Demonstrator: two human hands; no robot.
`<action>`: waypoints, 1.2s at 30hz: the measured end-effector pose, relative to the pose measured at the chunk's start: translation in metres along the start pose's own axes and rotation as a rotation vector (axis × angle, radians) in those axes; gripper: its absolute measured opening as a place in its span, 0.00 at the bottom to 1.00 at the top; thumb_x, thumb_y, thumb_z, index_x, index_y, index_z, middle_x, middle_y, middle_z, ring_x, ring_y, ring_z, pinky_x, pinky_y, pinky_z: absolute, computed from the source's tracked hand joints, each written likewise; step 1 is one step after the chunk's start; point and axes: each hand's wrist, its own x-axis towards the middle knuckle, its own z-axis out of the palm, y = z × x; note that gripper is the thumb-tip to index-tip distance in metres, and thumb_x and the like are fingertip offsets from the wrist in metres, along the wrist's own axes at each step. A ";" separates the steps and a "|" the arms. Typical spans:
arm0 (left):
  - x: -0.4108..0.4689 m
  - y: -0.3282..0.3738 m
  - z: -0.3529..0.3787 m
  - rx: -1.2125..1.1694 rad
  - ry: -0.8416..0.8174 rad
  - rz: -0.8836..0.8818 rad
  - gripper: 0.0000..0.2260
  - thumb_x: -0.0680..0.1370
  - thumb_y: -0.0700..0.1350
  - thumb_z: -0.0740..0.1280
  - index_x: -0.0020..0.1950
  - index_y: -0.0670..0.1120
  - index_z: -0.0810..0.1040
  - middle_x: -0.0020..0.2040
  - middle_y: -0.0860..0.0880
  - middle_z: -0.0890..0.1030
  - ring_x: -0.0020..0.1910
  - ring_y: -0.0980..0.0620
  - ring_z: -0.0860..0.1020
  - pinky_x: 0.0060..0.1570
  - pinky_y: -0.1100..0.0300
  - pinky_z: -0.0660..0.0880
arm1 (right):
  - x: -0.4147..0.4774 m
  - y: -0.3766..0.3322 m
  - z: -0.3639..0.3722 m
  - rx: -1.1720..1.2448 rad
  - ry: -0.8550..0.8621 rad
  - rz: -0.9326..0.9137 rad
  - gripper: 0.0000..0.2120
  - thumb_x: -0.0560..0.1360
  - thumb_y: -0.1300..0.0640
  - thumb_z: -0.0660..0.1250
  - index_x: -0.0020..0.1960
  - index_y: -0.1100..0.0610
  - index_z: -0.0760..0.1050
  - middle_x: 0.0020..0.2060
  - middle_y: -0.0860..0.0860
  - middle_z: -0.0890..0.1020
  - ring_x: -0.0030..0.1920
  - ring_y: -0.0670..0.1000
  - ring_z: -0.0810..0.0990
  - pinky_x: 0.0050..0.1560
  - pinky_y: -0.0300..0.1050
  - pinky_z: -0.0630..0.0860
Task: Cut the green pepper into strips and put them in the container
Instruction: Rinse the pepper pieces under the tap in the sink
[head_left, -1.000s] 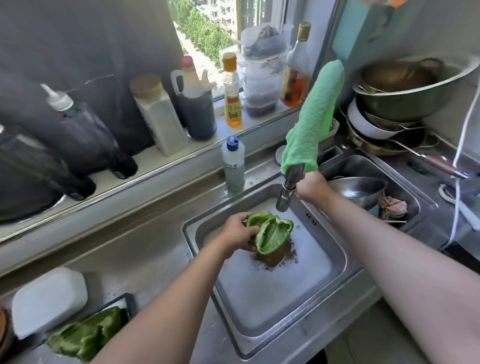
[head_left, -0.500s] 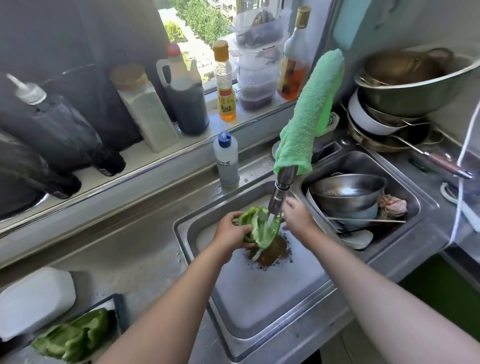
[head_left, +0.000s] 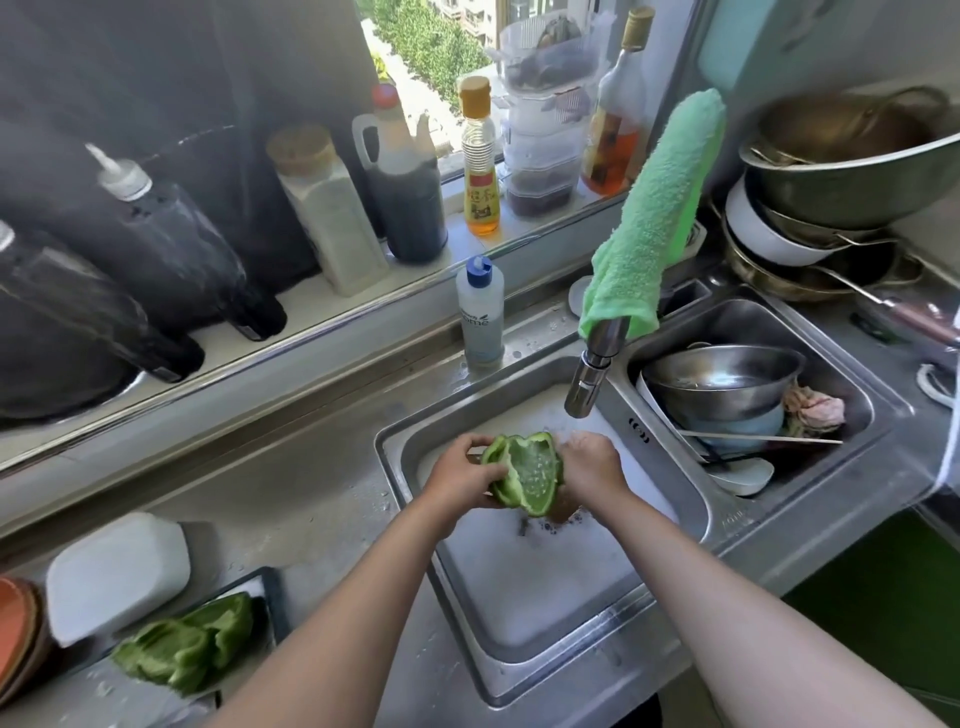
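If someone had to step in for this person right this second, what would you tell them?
Left hand: grips the pepper half over the sink, below the tap.
Right hand: holds its other side.
More pepper pieces lie on the tray at the left.
Done: pepper split open.
Left: finish the rinse, cut strips, fill the container. No strips in view.

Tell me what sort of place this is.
Most likely a home kitchen: a steel sink with a tap, sauce bottles on the windowsill, stacked metal bowls. The left hand and right hand hold a green pepper over the sink.
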 end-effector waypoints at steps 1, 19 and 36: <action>0.001 -0.003 -0.001 0.011 0.008 0.020 0.18 0.75 0.30 0.67 0.63 0.43 0.76 0.55 0.39 0.79 0.46 0.43 0.82 0.40 0.47 0.83 | 0.000 -0.001 0.000 0.052 -0.005 0.033 0.15 0.79 0.55 0.64 0.34 0.56 0.71 0.31 0.54 0.74 0.33 0.55 0.74 0.34 0.55 0.76; 0.018 0.008 0.049 0.058 0.015 0.094 0.20 0.81 0.34 0.60 0.69 0.50 0.77 0.53 0.48 0.82 0.50 0.47 0.82 0.50 0.50 0.82 | -0.004 0.018 -0.035 0.223 -0.135 -0.075 0.19 0.82 0.65 0.59 0.51 0.44 0.83 0.47 0.49 0.87 0.50 0.56 0.85 0.54 0.57 0.82; 0.019 0.006 0.055 -0.099 -0.106 -0.089 0.08 0.83 0.37 0.60 0.58 0.38 0.77 0.55 0.38 0.81 0.47 0.45 0.82 0.47 0.53 0.81 | -0.005 0.009 -0.048 0.080 0.035 -0.180 0.17 0.81 0.60 0.64 0.69 0.53 0.76 0.58 0.49 0.82 0.57 0.50 0.80 0.61 0.48 0.77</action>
